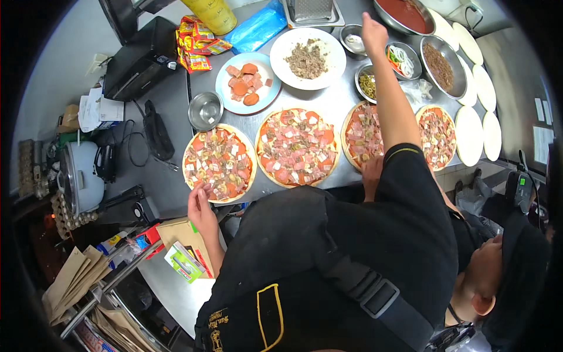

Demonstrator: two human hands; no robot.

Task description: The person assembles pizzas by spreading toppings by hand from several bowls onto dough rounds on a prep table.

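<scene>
Your four pizzas in a row along the table point(334, 105) edge, largest pizza point(298, 146) central, topping plates and bowls behind it, bare dough rounds point(469, 135) far right of it.

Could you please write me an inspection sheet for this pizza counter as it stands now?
Surface: steel counter, crowded with food.
Job's things: four topped pizzas, among them the left pizza and third pizza; bare dough rounds at right.
Clutter: sausage plate, minced-meat plate, sauce bowl.
Hands: left hand open at left pizza's near rim; right hand at third pizza's rim, partly hidden; co-worker's arm reaches over the bowls.
Cables: black cords on side bench.
Surroundings: rice cooker.
</scene>
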